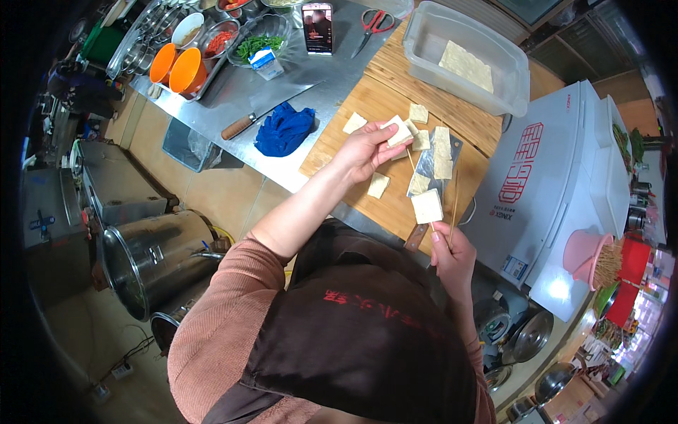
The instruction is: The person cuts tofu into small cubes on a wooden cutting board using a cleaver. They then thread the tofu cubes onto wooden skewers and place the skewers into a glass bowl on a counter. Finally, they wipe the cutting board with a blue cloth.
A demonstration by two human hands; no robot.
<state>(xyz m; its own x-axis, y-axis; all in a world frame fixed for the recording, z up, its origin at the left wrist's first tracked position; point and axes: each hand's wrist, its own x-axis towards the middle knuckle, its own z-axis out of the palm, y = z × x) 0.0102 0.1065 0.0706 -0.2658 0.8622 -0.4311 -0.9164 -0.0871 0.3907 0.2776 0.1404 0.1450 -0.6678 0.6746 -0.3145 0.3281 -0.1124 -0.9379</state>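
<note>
My left hand pinches a pale square slice, apparently tofu, between thumb and fingers above the wooden cutting board. A thin stick shows just below that slice; whether it pierces it I cannot tell. My right hand grips several thin bamboo skewers, and a pale square sits on the end of one. Under the hands lies a cleaver blade with several pale pieces on it; its wooden handle points towards me. Loose slices lie around the board.
A translucent plastic tub holding a pale slab stands at the board's far side. Left on the metal table are a blue cloth, a knife, red-handled scissors and a propped phone. A white chest freezer stands right.
</note>
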